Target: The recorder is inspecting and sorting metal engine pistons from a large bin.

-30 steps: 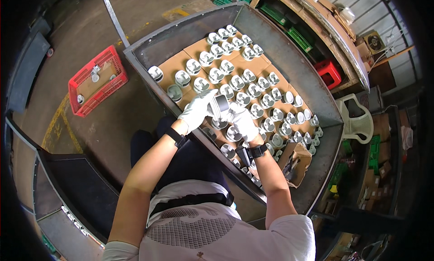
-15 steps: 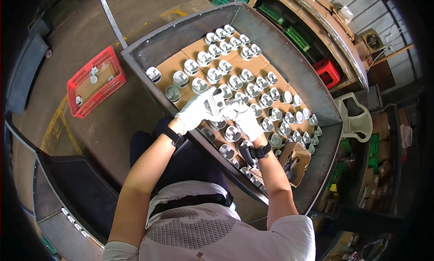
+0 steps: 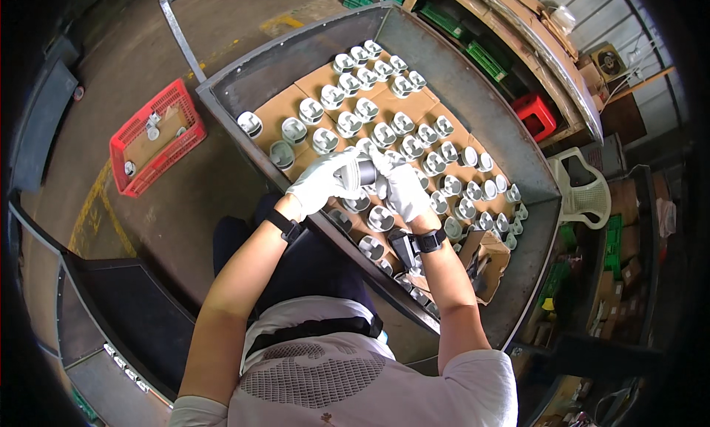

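Both of my hands wear white gloves and meet over the near left part of a metal bin. My left hand (image 3: 324,179) is closed around a piston (image 3: 365,173), which lies on its side with a dark patch on its skirt facing up. From the right, my right hand (image 3: 401,187) grips the same piston, its fingers over the far edge and side. The gloves hide part of it. Several other silver pistons (image 3: 384,135) stand in rows on brown cardboard (image 3: 277,102) inside the bin, some just beneath my hands.
The bin's raised wall (image 3: 473,79) surrounds the pistons. A small open carton (image 3: 497,268) sits in its near right corner. On the floor at left is a red crate (image 3: 157,135) holding a few parts. A white plastic chair (image 3: 588,194) and loaded shelves stand at right.
The piston has been turned in my hands, so its dark skirt patch now faces up. My right hand has shifted slightly, its fingers reaching over the piston's far edge.
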`<action>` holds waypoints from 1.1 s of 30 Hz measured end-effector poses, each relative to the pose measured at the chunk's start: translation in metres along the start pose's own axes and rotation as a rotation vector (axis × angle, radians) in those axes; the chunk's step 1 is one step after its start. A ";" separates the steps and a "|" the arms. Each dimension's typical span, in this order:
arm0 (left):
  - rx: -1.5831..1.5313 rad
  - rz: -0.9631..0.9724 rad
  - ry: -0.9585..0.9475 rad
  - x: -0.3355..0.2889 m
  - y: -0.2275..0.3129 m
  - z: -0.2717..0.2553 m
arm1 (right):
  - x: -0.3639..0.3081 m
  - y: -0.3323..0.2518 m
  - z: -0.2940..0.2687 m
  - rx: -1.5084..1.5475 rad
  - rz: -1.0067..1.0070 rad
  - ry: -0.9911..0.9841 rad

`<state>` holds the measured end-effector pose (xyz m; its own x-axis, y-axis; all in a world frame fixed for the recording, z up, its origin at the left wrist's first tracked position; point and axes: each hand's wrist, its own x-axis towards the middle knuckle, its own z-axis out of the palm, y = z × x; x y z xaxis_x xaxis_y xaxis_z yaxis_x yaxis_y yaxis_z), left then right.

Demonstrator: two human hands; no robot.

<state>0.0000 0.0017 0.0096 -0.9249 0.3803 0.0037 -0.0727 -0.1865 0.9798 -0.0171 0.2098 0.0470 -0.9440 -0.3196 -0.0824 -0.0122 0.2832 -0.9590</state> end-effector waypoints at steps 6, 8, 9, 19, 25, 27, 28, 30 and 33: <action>-0.364 0.011 0.060 -0.003 0.007 0.006 | -0.004 0.000 -0.002 0.337 0.072 0.095; -0.382 0.017 0.093 -0.001 0.008 0.002 | -0.010 -0.012 -0.006 0.321 0.117 0.091; -0.354 0.013 0.001 0.004 0.011 -0.002 | -0.013 -0.014 -0.011 0.236 0.181 0.096; 0.502 0.401 0.032 0.004 0.007 -0.007 | -0.013 0.006 -0.010 0.236 0.119 0.111; -0.025 0.136 0.095 0.005 0.012 -0.002 | -0.010 0.011 0.000 0.125 0.054 0.160; -0.044 0.125 0.115 0.003 0.010 -0.003 | -0.013 -0.002 0.002 0.243 0.175 0.162; -0.063 0.114 0.131 0.003 0.010 -0.002 | -0.015 -0.004 0.001 0.256 0.211 0.162; -0.145 0.096 0.139 0.000 0.011 0.001 | -0.016 -0.006 -0.001 0.269 0.248 0.163; -0.258 0.050 0.138 0.000 0.009 0.000 | -0.016 -0.007 -0.002 0.255 0.256 0.146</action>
<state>-0.0009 -0.0001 0.0183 -0.9705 0.2412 0.0057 -0.1023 -0.4328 0.8957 -0.0022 0.2144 0.0554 -0.9432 -0.1300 -0.3057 0.2947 0.0974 -0.9506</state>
